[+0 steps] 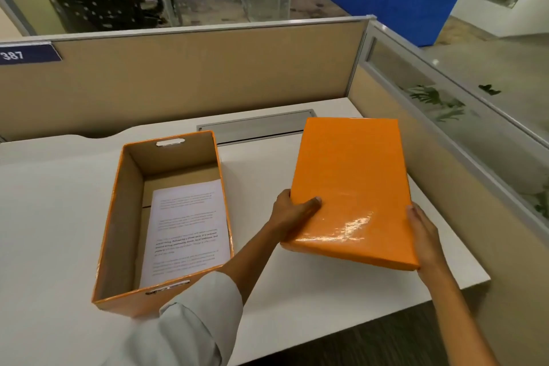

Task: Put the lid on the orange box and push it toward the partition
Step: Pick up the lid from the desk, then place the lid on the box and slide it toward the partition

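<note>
The orange box (110,235) stands with its top uncovered on the white desk, left of centre, with printed sheets of paper (187,226) lying flat inside. To its right the glossy orange lid (353,184) is tilted, its near edge raised off the desk. My left hand (292,212) grips the lid's near left edge, thumb on top. My right hand (423,235) holds the lid's near right corner. The beige partition (184,80) runs along the back of the desk, behind the box.
A grey cable tray cover (255,125) is set into the white desk (53,202) behind the box. A second partition with a glass strip (445,116) closes the right side. The desk's front edge runs past my right forearm, with dark carpet below.
</note>
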